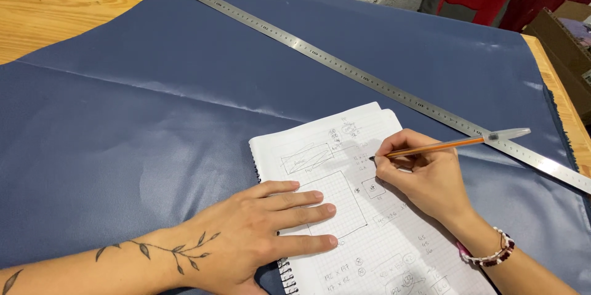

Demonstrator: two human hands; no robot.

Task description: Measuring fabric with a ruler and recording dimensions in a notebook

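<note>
R hand (425,178) pinching orange pen (449,145), tip on spiral notebook (369,221). L hand (258,233) flat, fingers spread, pinning page at 8 o'clock. Steel ruler (345,67) across blue fabric (154,129), 12 o'clock-ish.

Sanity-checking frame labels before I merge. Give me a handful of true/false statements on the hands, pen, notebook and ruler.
1. The right hand holds an orange pen with its tip on the notebook. True.
2. The left hand grips the metal ruler. False: it lies flat on the notebook page, and the ruler lies apart, further up the fabric.
3. The notebook lies on blue fabric. True.
4. The notebook is closed. False: it is open at a squared page with sketches.
5. The ruler lies entirely on bare wood. False: most of it runs diagonally across the fabric.
</note>
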